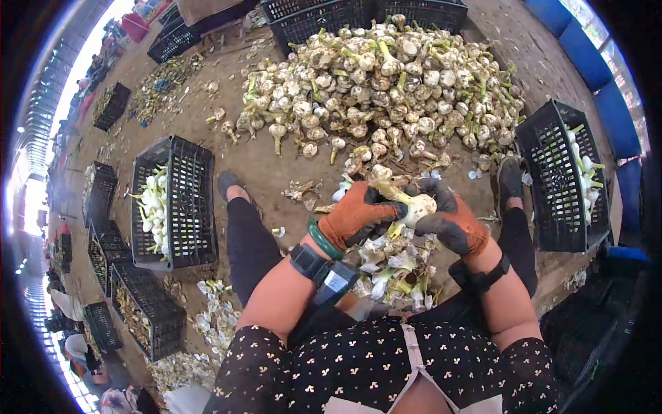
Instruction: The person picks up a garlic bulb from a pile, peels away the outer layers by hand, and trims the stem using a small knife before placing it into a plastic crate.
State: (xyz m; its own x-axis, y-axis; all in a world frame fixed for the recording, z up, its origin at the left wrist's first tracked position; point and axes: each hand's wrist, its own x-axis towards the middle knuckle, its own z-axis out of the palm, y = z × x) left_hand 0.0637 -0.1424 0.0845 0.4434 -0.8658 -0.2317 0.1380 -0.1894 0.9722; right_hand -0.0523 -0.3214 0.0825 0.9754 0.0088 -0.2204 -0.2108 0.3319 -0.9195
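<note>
A pale garlic bulb with a greenish stem is held between my two gloved hands, above the ground between my legs. My left hand, in an orange glove with dark fingertips, is closed round the stem side. Gripping the bulb from the other side is my right hand, gloved alike, its dark fingers curled against it. Below them lies a heap of loose garlic peelings. Beyond my hands rises a big pile of dirty, untrimmed garlic bulbs.
A black crate with cleaned garlic stands left, another black crate right. More black crates sit behind the pile. Several crates and scattered skins are farther left, where other people sit. My feet flank the pile's near side.
</note>
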